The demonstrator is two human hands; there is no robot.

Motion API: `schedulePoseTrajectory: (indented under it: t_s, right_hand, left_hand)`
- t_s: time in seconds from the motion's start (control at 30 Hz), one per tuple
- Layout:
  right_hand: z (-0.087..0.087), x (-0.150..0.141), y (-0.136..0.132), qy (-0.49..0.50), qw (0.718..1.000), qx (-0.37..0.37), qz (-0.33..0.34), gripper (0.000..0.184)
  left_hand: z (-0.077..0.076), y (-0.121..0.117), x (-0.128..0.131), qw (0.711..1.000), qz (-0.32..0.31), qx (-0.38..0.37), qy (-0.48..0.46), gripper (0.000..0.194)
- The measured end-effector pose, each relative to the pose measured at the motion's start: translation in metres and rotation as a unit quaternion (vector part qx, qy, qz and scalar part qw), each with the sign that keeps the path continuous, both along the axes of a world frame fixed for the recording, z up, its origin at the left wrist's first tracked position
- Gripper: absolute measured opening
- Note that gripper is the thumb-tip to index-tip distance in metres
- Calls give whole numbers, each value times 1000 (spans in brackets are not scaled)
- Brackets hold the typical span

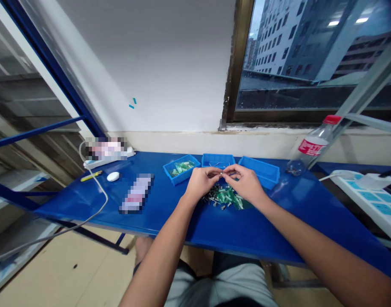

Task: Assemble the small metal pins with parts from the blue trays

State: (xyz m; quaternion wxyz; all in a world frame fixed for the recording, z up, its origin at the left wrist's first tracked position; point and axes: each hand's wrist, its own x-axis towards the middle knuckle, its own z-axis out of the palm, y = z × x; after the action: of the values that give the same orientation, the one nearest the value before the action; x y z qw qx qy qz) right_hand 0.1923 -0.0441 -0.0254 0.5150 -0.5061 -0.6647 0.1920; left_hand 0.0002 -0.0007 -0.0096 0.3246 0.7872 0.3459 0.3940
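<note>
My left hand [200, 182] and my right hand [245, 182] meet above the blue table, fingertips pinched together. Between them is a tiny pale piece [221, 174], too small to name. Beneath the hands lies a loose pile of metal screws [211, 197], mixed with green and whitish small pieces [226, 195]; the hands cover part of it. Behind stand several blue bins. The left bin [183, 177] contains green and pale pieces. A few thin screws show in the middle bin [218, 157], partly hidden by my fingers. The right bin [268, 181] sits beyond my right hand.
On the blue table [170, 209] at left lie a blurred-out phone-like object [137, 194], a white oval item [113, 176], a yellow tool [91, 176] and a cable [101, 187]. A plastic bottle [310, 149] and white power strip [368, 200] are right. Wall and window stand behind.
</note>
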Motion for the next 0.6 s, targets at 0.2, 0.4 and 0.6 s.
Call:
schedulePoseTrajectory:
  t_s: [0.2, 0.4, 0.6]
  right_hand:
    - [-1, 3, 1, 16, 1000, 5, 2, 15]
    - [5, 3, -5, 5, 999, 51, 2, 11]
    - [15, 4, -8, -112, 986, 126, -18, 17]
  left_hand:
    - [-1, 2, 1, 998, -18, -17, -58, 29]
    - [5, 0, 1, 995, -18, -22, -95, 26]
    - [4, 0, 2, 995, -38, -20, -94, 32]
